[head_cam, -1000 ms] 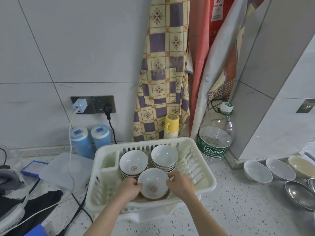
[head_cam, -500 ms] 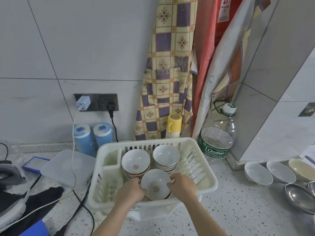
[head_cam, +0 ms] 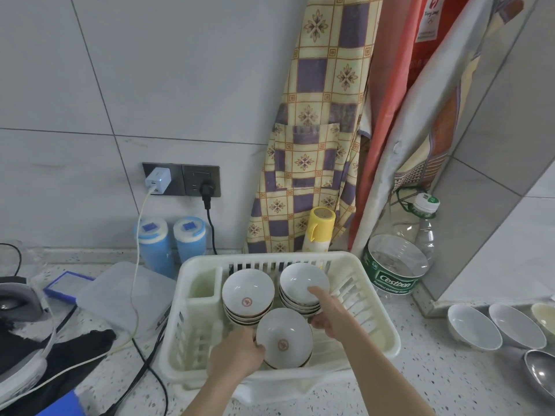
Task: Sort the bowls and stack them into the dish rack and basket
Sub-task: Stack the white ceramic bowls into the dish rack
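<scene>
Left hand grips near bowl; right hand grips rear stack.

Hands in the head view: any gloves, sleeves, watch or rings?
None visible. The left hand and right hand are bare, as are both forearms down to the frame's bottom edge. No glove, sleeve, watch, ring or marking shows on the fingers or wrists.
</scene>
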The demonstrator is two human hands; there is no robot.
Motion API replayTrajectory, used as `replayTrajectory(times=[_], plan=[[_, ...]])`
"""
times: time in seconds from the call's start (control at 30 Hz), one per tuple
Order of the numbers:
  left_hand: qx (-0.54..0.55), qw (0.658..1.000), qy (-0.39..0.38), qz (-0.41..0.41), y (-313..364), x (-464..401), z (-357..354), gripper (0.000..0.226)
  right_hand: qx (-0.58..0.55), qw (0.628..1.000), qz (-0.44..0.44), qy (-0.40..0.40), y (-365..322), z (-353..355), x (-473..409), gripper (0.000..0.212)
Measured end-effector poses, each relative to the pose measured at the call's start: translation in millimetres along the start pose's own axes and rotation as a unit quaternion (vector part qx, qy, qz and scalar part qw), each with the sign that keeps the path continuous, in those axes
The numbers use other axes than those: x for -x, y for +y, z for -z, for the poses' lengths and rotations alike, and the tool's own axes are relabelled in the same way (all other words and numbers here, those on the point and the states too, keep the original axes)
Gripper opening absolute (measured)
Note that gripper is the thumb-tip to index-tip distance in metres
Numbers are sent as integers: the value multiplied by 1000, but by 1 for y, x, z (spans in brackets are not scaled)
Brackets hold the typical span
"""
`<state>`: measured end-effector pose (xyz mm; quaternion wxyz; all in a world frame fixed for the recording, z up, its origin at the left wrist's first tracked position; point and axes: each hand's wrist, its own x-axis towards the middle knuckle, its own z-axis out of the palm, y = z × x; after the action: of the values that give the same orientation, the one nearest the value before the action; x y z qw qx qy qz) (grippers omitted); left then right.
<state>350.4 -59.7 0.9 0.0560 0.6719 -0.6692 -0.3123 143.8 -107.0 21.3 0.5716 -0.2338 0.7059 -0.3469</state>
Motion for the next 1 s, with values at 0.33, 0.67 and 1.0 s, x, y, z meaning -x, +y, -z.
replayTrajectory(times=[0.33,0.67,1.0], plan=[[-4,1000,5,-4,-1,-2,-1,20,-53,998,42,8,6,0,-6,19],[-11,1000,4,21,-1,-5,-3,20,5,999,24,28,10,-2,-16,27],[-14,1000,0,25,0,-5,-1,20,338,927,98,130,18,16,11,53]])
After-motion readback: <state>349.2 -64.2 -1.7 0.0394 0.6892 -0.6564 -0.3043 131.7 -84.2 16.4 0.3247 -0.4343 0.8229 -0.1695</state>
